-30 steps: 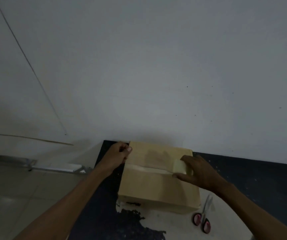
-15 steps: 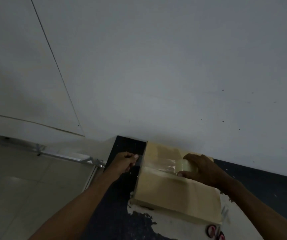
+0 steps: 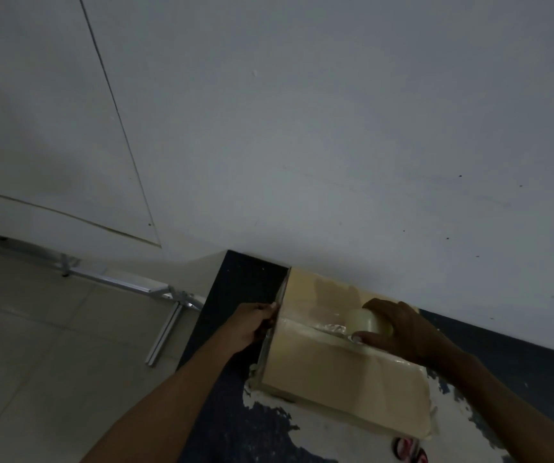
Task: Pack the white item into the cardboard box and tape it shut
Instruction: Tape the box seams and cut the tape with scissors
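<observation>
Head view: left hand (image 3: 252, 324) curled at the left edge of the cardboard box (image 3: 335, 375), pinching the tape strip (image 3: 309, 324) end, likely to anchor it. Strip runs along the closed flap seam to the tape roll (image 3: 370, 324), which the right hand (image 3: 406, 332) grips, probably for tension. White item unseen, presumably inside. Scissors (image 3: 409, 451) on the worktop (image 3: 245, 285) near the box's front right corner.

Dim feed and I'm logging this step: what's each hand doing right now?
Left hand: fingers curled on the tape strip at the cardboard box's left edge.
Right hand: grips the tape roll on the box top.
</observation>
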Action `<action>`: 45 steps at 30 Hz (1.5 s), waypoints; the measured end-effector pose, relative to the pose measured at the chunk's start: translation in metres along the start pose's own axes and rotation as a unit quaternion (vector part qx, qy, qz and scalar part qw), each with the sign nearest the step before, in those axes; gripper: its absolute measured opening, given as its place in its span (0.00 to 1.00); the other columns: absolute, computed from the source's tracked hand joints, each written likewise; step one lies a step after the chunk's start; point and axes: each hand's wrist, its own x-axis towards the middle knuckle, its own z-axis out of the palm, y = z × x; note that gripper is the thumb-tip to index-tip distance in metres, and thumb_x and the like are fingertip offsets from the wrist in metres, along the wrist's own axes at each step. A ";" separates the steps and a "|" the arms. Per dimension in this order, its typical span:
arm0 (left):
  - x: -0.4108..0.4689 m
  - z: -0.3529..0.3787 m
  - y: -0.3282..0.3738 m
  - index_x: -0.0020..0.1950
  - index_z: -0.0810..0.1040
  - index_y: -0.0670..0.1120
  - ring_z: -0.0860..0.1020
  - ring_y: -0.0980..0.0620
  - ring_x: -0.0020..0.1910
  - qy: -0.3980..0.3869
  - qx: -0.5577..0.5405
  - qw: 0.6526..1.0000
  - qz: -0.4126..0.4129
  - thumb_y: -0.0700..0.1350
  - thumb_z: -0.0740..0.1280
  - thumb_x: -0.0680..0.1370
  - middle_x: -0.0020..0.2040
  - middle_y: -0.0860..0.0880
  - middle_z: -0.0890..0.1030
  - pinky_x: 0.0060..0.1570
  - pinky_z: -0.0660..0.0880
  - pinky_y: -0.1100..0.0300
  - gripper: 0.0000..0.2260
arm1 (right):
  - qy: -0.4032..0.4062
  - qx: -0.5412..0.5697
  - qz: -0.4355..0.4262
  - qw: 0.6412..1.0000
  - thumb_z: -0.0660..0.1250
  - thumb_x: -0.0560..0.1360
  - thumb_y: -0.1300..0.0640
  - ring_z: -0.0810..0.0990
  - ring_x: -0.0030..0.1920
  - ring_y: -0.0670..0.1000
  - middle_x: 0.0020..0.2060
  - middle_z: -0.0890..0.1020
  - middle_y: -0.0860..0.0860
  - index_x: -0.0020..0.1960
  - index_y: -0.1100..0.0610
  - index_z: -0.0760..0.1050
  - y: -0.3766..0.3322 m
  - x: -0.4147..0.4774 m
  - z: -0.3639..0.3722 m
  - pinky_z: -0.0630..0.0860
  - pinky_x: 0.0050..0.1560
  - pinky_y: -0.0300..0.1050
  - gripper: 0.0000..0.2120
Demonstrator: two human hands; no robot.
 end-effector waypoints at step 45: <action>-0.045 0.062 -0.052 0.79 0.42 0.53 0.51 0.51 0.79 0.171 0.513 0.785 0.302 0.67 0.35 0.77 0.81 0.52 0.48 0.77 0.51 0.46 0.33 | -0.026 0.077 -0.083 0.993 0.67 0.68 0.29 0.78 0.46 0.38 0.48 0.79 0.38 0.58 0.44 0.73 0.010 0.002 -0.006 0.75 0.45 0.31 0.26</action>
